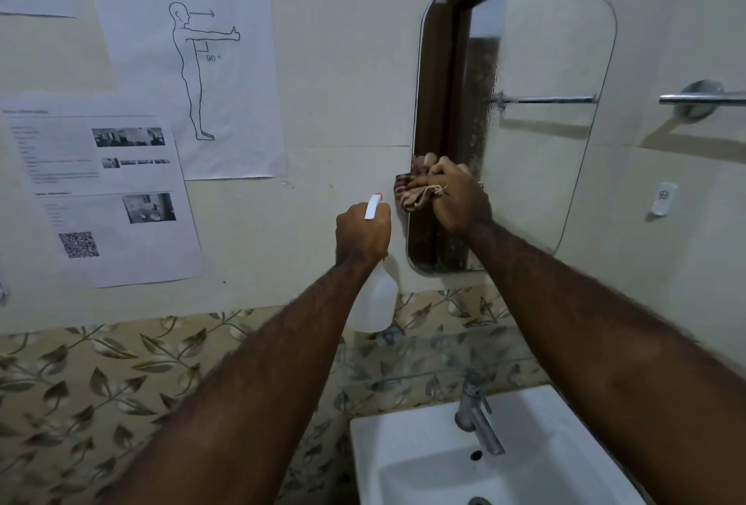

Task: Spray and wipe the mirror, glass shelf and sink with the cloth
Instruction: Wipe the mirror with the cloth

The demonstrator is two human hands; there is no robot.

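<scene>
Right hand (456, 197) closed on crumpled reddish checked cloth (415, 191), pressed at left edge of tall rounded wall mirror (545, 133), left hand (361, 236) gripping upright translucent white spray bottle (375, 298), red-tipped nozzle toward mirror, above clear glass shelf (436, 347) and white ceramic sink (403, 448)

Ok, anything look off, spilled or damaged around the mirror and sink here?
Nothing damaged or spilled. The mirror shows droplets in a band left of centre, which fits the spraying. The right hand presses the cloth at its left edge; the left hand holds the spray bottle.
</scene>
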